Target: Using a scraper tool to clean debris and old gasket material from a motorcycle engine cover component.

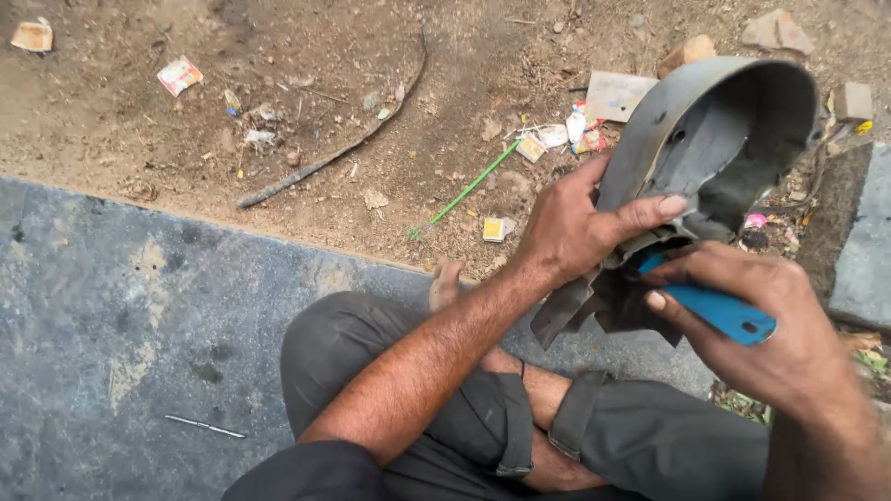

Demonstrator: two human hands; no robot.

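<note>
Left hand (566, 227) at right-centre of the frame has its grip clamped on the curved grey plastic cover (715, 139), bracing it above the lap, so right hand (761, 325), fingers wrapped round the blue-handled tool (719, 311), can work its lower edge.

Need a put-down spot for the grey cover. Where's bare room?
Free: dark slab left of the bent knee, bare but for a thin metal rod. Crowded: dirt beyond, with wrappers, green stick, stones near the cover.
</note>
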